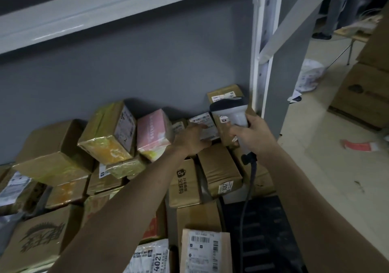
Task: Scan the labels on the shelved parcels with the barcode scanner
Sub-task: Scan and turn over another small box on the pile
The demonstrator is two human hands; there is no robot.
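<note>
- On the left, taped brown cartons [52, 146] are lying heaped and tilted on the shelf, so their labels are facing every which way; a white label [14, 186] at the far left edge is turning up towards the camera.
- Next along, a yellow-taped box [109, 131] and a pink box [153, 134] are leaning on the pile, the yellow one showing a label on its right face, seemingly not yet in the scanner's line.
- The left hand [191, 140] is reaching in with fingers fairly straight, its grip open and touching the labelled parcel [204, 127] at the back by the wall, probably steadying it or turning its label to face the reader.
- The right hand [252, 136] is wrapping its grip round the handle of the barcode scanner [229, 113], whose head is pointing away over that parcel; whether the trigger is being pressed I cannot tell.
- The scanner's dark cable [248, 180] is hanging down past flat brown boxes [219, 171], leaving slack for reaching.
- Nearest the camera, a padded envelope [204, 251] is lying label-up, easy to scan.
- At the right, the white shelf upright [261, 52] is bounding the bay.
</note>
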